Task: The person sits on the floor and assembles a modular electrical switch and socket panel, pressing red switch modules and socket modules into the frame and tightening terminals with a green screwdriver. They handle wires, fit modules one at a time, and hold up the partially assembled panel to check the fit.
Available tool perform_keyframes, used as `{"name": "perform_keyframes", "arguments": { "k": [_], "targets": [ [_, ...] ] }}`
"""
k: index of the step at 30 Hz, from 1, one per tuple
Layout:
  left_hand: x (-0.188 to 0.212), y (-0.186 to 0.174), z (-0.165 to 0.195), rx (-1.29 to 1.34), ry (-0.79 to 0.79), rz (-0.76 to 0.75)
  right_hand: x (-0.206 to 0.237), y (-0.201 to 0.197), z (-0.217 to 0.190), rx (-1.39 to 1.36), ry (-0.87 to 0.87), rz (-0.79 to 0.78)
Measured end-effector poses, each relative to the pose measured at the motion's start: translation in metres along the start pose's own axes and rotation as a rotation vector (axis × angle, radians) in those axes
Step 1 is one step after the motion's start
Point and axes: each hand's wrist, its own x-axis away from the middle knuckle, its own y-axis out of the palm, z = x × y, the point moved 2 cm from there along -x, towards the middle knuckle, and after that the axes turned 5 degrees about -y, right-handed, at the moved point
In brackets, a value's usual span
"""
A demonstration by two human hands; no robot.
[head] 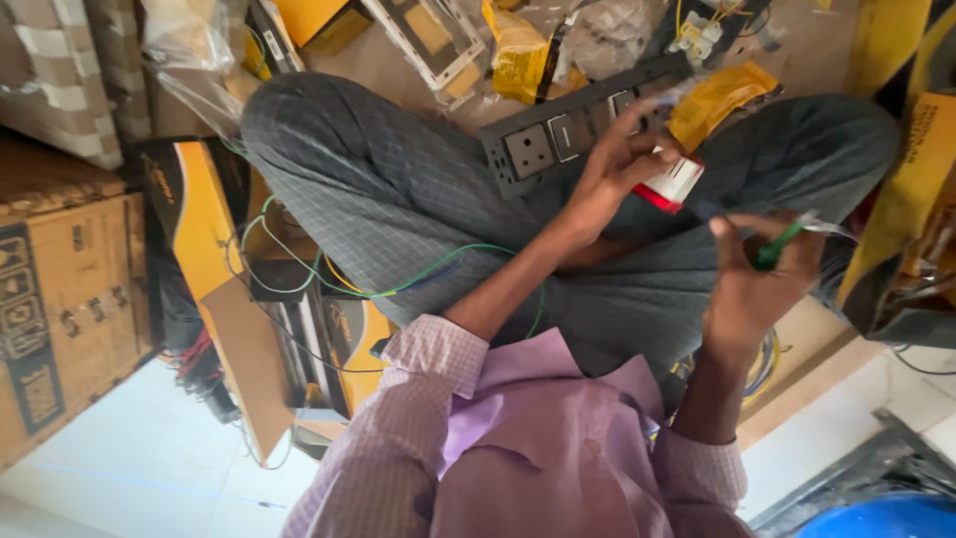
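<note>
Cluttered floor w/ boxes; left grip (622, 164) curled round red-white switch module (672, 183); right grip (752, 284) fisted on green screwdriver (777, 246)

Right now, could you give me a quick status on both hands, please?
Left hand holds red-and-white part at black socket strip. Right hand grips green-handled tool. Nothing between them.

This looks like a cramped electrical workshop or storeroom, with stacked cardboard cartons (60, 299), a black switch-and-socket panel (568, 134) lying just beyond the fingers (637, 130), loose green wire (329, 284) and plastic-bagged fittings (607, 35) crowding the tiled floor (129, 448).
</note>
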Motion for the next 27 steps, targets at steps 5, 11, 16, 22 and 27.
{"name": "perform_keyframes", "arguments": {
  "k": [5, 11, 16, 22, 27],
  "targets": [
    [0.004, 0.006, 0.016, -0.095, 0.039, -0.103, -0.016, 0.007, -0.010, -0.173, -0.013, 0.046],
    [0.007, 0.008, 0.019, -0.097, -0.007, -0.132, -0.032, 0.009, -0.030, -0.312, 0.255, 0.131],
    [0.007, 0.010, 0.020, -0.056, -0.043, -0.269, -0.041, 0.010, -0.035, -0.319, 0.202, 0.078],
    [0.014, 0.014, 0.019, -0.131, -0.127, -0.333, -0.052, 0.010, -0.015, -0.097, -0.029, 0.012],
    [0.011, 0.007, 0.020, -0.150, -0.140, -0.280, -0.061, -0.006, -0.007, -0.200, 0.105, 0.177]
  ]
}}
